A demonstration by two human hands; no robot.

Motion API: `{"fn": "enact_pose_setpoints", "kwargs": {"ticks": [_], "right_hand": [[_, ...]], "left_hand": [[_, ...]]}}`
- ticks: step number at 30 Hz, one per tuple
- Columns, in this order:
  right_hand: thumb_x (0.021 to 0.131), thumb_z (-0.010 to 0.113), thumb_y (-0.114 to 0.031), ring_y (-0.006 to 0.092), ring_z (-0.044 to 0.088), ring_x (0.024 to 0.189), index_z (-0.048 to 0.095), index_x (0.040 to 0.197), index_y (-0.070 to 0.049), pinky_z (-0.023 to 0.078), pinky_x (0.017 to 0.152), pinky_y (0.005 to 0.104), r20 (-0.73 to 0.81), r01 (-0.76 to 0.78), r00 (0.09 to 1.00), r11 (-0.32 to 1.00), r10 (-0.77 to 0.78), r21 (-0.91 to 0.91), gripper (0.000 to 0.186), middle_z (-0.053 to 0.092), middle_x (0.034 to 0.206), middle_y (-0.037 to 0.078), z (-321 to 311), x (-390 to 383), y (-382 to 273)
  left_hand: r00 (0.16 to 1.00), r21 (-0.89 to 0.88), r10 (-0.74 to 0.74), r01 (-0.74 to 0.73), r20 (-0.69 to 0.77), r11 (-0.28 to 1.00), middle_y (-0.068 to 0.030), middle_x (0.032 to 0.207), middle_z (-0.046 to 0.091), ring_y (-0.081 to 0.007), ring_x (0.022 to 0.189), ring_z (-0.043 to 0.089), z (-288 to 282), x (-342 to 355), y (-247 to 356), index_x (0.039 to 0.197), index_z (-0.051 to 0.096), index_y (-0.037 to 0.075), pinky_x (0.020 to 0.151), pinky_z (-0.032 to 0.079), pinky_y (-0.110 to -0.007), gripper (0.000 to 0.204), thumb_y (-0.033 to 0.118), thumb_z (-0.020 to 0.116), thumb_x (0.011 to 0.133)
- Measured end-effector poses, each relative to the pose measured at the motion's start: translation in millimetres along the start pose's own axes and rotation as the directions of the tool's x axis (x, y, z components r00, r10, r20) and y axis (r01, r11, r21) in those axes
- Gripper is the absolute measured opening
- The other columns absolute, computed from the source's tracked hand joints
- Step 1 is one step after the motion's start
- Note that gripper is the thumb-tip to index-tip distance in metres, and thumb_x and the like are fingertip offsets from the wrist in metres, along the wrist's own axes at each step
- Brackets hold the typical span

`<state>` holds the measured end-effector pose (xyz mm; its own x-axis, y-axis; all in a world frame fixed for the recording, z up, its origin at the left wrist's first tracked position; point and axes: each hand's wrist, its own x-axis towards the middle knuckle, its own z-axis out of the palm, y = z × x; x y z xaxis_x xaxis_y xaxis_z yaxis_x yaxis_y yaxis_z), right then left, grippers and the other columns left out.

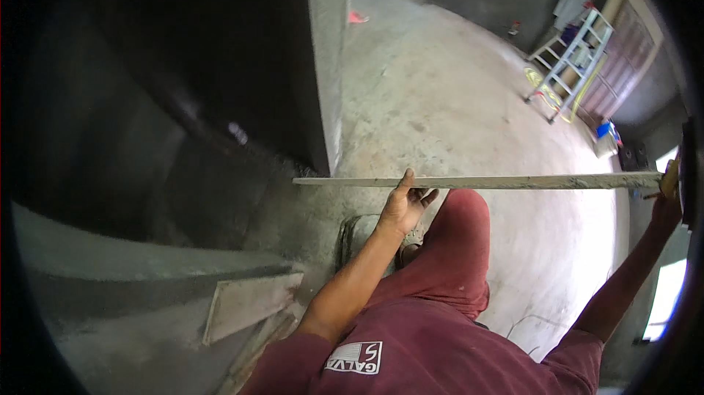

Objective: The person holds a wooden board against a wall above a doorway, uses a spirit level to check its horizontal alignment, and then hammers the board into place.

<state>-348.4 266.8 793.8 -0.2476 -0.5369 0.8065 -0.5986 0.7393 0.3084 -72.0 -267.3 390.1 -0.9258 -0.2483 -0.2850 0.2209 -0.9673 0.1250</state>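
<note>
A long, narrow straightedge (528, 182), greyish and smeared with what looks like mortar, lies level across the view in front of me. My left hand (402, 208) grips it left of its middle, thumb over the upper edge and fingers curled below. At the far right my right hand (666, 193) is raised and closed at the bar's other end. A small yellowish patch shows at those fingers; I cannot tell what it is. The bar's left tip comes close to the foot of a grey wall corner (328, 101); whether they touch is unclear.
A dark wall (220, 43) rises at the left. Below it, a flat board (253, 305) leans against a low grey ledge (147, 263). Dusty concrete floor (425, 79) stretches ahead. A stepladder (576, 61), a yellow hose (535, 79) and a bucket (606, 144) stand back right.
</note>
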Motion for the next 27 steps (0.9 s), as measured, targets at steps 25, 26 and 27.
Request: {"fn": "enact_pose_setpoints", "kwargs": {"ticks": [25, 26, 27], "right_hand": [[0.099, 0.057, -0.016, 0.0234, 0.064, 0.093, 0.050, 0.142, -0.001, 0.055, 0.079, 0.0333, 0.072, -0.622, 0.770, 0.720, 0.634, 0.309, 0.046, 0.065, 0.114, 0.017, 287, -152, 190], [0.097, 0.060, -0.012, 0.0255, 0.066, 0.096, 0.050, 0.142, -0.002, 0.056, 0.083, 0.0353, 0.104, -0.722, 0.677, 0.629, 0.729, 0.289, 0.048, 0.064, 0.120, 0.018, 299, -191, 231], [0.094, 0.062, -0.008, 0.0276, 0.067, 0.099, 0.050, 0.143, -0.003, 0.057, 0.086, 0.0372, 0.121, -0.801, 0.582, 0.541, 0.804, 0.254, 0.050, 0.064, 0.126, 0.019, 299, -220, 270]], "left_hand": [[0.873, -0.028, 0.212, -0.249, -0.438, 0.968, -0.0191, 0.128, 0.049, -0.0341, 0.121, 0.048, -10, 237, -227, 0.130, 0.043, -0.002, 0.107, 0.045, -0.053, 0.064, 0.026, 0.080, 0.085], [0.864, -0.011, 0.229, -0.261, -0.449, 0.965, -0.0191, 0.128, 0.049, -0.0341, 0.121, 0.048, 0, 253, -239, 0.130, 0.043, -0.002, 0.107, 0.045, -0.053, 0.064, 0.026, 0.080, 0.085], [0.859, -0.004, 0.215, -0.245, -0.464, 0.970, -0.0200, 0.131, 0.045, -0.0352, 0.124, 0.046, 16, 273, -252, 0.133, 0.040, -0.001, 0.109, 0.042, -0.054, 0.068, 0.026, 0.080, 0.085]]}}
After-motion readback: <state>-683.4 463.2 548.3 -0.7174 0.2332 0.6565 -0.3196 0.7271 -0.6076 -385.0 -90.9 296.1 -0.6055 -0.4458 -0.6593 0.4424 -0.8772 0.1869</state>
